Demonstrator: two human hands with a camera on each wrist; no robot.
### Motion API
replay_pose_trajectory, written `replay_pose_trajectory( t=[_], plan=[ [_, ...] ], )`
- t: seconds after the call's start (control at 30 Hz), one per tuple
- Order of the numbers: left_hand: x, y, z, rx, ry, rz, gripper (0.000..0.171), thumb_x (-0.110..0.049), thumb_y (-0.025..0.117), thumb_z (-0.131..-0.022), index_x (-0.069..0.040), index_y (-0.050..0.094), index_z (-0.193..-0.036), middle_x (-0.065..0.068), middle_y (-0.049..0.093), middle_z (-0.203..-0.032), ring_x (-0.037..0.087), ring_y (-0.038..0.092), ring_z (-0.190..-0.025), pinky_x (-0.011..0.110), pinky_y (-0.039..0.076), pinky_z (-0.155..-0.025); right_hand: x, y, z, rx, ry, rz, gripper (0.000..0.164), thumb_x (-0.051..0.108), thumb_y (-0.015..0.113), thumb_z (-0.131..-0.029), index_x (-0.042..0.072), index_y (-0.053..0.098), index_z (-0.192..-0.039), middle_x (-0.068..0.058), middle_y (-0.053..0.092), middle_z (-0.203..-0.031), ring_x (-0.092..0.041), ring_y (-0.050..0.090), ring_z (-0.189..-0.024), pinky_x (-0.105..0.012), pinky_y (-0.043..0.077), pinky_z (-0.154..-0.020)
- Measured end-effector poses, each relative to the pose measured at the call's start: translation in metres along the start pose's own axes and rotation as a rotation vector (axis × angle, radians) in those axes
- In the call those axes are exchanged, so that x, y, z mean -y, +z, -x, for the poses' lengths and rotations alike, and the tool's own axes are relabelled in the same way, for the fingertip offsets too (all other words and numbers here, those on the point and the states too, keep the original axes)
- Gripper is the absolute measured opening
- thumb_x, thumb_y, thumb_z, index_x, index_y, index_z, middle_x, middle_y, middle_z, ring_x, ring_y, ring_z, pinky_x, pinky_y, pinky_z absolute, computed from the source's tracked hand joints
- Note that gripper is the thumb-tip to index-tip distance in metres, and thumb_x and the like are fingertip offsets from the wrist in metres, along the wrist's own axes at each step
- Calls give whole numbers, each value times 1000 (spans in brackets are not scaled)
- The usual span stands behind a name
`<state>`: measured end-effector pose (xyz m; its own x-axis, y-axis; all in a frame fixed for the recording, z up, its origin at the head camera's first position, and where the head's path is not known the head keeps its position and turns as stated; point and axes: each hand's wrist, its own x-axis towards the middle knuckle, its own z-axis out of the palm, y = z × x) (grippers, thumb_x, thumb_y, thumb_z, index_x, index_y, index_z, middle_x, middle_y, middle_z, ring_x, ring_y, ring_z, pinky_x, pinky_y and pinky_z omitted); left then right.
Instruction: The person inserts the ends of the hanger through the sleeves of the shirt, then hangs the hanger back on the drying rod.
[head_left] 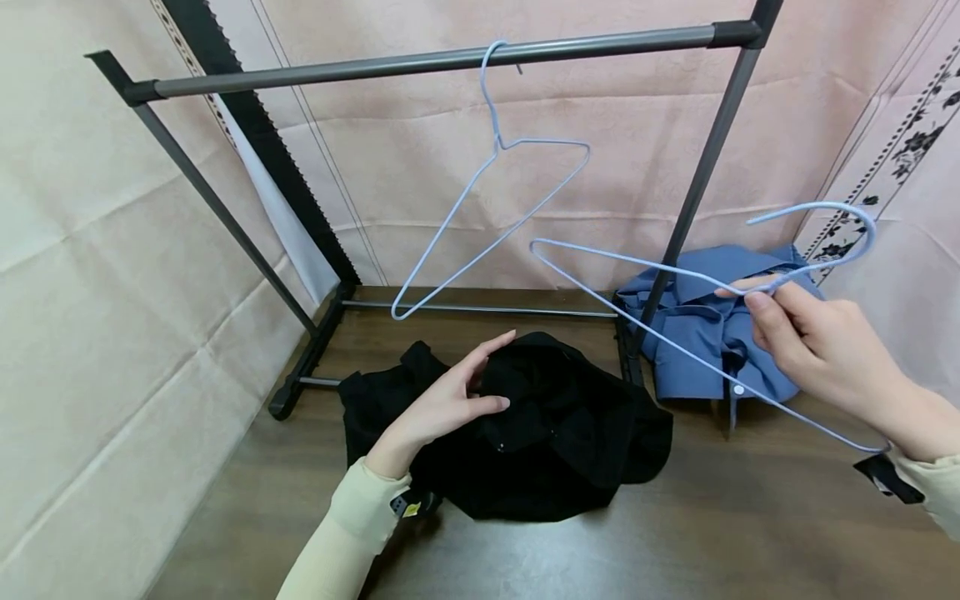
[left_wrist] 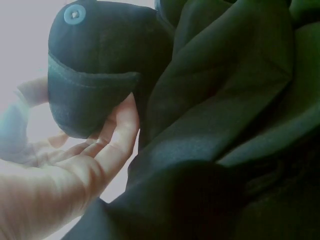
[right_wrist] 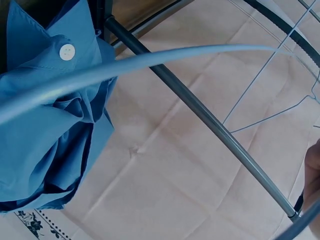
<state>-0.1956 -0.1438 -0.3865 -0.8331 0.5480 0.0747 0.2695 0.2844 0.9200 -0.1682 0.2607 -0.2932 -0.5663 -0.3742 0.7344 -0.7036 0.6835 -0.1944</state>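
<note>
My right hand [head_left: 832,350] pinches a light blue wire hanger [head_left: 637,329] near the base of its hook, holding it in the air at the right. In the right wrist view, the hanger's wire [right_wrist: 150,60] crosses close to the camera and only part of the hand [right_wrist: 312,175] shows. A crumpled black garment [head_left: 577,425] lies on the floor. Over its left part reaches my left hand [head_left: 442,404], thumb and fingers spread apart. In the left wrist view, a buttoned flap of the garment [left_wrist: 110,45] hides part of the fingers [left_wrist: 122,132]; contact is unclear.
A second blue hanger [head_left: 450,221] hangs from the bar [head_left: 375,71] of a dark metal rack. By the rack's right leg lies a folded blue shirt [head_left: 697,367] with a white button. Pale curtains [head_left: 420,192] surround the rack on the wooden-looking floor [head_left: 675,542].
</note>
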Motion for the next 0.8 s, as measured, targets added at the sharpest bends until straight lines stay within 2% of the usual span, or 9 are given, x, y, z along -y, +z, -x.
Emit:
replay_pose_trajectory(
  t=[0.07,0.2,0.3,0.43,0.6,0.63,0.8],
  plan=[
    [0,0,-1,6,4,-5,80,-12,69,-95,-48,29,-154,-14,25,-162,22,27,-147,56,31,-112,1,-2,4,19,-16,-8,30,22,49,-108,12,55,-80,16,41,-64,7,32,-51,-15,28,-48],
    [1,-2,-1,1,20,-19,79,-12,69,-95,-46,29,-155,-14,25,-162,21,27,-147,56,32,-111,3,-4,7,92,-28,-54,20,10,52,-105,15,61,-88,17,48,-72,8,36,-53,-13,30,-50],
    [0,-3,0,-6,17,-33,80,-13,69,-95,-45,29,-156,-14,25,-162,22,28,-147,57,33,-111,6,-4,9,144,-20,-92,23,2,55,-101,20,62,-90,18,54,-82,8,39,-55,-12,31,-51],
    [0,-5,2,-23,0,-34,81,-14,69,-95,-42,26,-158,-7,21,-164,25,25,-148,58,30,-113,9,-3,11,191,-20,-101,29,-2,57,-98,26,59,-89,19,52,-83,9,38,-55,-12,31,-51],
    [-1,-7,2,-33,-16,-34,82,-13,69,-94,-34,24,-160,5,23,-164,28,28,-147,57,27,-115,8,0,14,217,-29,-101,29,-2,59,-97,26,60,-91,19,51,-83,11,34,-54,-12,30,-51],
    [-1,-7,1,-35,-18,-36,82,-13,69,-94,-33,24,-160,6,24,-164,27,29,-146,56,28,-115,7,1,14,214,-42,-104,28,-1,59,-98,25,60,-91,18,53,-85,11,34,-54,-11,30,-52],
    [-1,-7,1,-41,-20,-38,80,-12,69,-94,-30,27,-160,7,29,-161,26,33,-143,55,30,-113,2,1,19,189,-118,-112,19,7,54,-103,20,64,-95,21,43,-73,13,26,-51,-10,26,-48]
  ],
)
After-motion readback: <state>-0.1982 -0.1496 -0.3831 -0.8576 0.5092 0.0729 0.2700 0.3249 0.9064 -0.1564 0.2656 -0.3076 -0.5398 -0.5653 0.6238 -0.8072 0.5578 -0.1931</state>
